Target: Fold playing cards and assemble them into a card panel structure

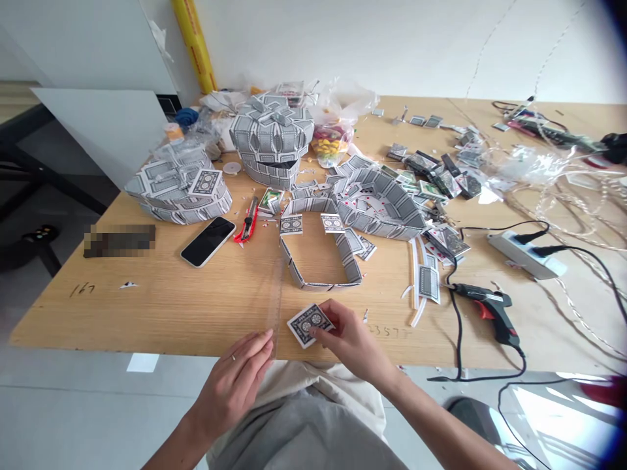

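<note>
My right hand (pixel 345 336) pinches a dark-patterned playing card (pixel 304 321) between thumb and fingers, just above the table's front edge. Whether it is one card or a thin stack, I cannot tell. Fingers stretched out and together, my left hand (pixel 240 372) rests at the near end of a clear ruler (pixel 275 300), its fingertips touching or nearly touching it. Beyond the hands stands a low ring of folded playing cards (pixel 321 285), with two cards laid across its far side. To its right sits a larger boat-shaped tray made of cards (pixel 386 225).
A red utility knife (pixel 249 222) and a phone (pixel 208 241) lie to the left. Card-built lidded boxes (pixel 272 134) stand behind. On the right are a glue gun (pixel 490 310) with its cable, a power strip (pixel 526 254), white strips (pixel 415 274) and scattered card packs (pixel 445 179).
</note>
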The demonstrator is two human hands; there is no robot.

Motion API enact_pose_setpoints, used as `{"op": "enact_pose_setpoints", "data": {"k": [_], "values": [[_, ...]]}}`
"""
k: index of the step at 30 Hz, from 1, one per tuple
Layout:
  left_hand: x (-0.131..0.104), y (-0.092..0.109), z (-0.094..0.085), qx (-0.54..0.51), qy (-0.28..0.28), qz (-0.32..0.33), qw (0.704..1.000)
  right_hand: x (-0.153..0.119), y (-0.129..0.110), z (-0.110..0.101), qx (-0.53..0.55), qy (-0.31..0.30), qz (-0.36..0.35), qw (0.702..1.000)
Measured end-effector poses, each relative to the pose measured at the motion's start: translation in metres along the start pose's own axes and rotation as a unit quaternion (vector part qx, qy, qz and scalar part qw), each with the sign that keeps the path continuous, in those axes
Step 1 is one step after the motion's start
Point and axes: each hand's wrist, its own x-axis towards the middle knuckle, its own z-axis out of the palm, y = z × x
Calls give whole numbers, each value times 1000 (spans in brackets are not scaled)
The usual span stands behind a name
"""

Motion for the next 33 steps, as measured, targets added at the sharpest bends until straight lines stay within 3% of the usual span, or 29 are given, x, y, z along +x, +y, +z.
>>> {"op": "enact_pose_setpoints", "data": {"k": [3, 6, 12, 23, 33], "values": [[-6, 2, 4, 19, 14, -13, 1000, -1, 1, 8, 6, 9, 10, 1000], [-9, 3, 5, 40, 14, -26, 999, 1, -1, 16, -62, 9, -5, 998], [-2, 10, 10, 61, -62, -49, 995, 13, -3, 27, -182, 30, -47, 982], [5, 4, 18, 17, -96, -31, 995, 19, -12, 28, -277, 13, -65, 959], [13, 5, 20, -18, -112, -55, 992, 20, -11, 23, -306, 10, -86, 948]]}}
